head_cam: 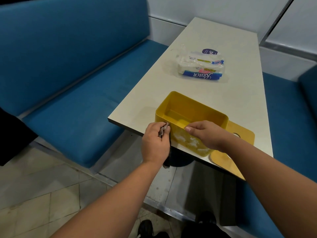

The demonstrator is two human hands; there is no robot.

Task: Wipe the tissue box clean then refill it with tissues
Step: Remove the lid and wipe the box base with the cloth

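At the table's point(197, 54) near edge sat the open yellow tissue box point(192, 117), its front smeared white. Right hand point(205, 134) gripped its rim; left hand point(155, 141) clutched a cloth point(163, 128) against its corner. Hard wiping risked shoving the box or the overhanging lid point(235, 140) off.

pack front band: "Reach" in white script on blue, upside down to the camera, on the tissue pack point(200, 66) mid-table point(240, 48)
pack top: smaller "Reach" logo, yellow strip reading "PAPER TOWEL"
other print: small lines and purple round label, too small to read
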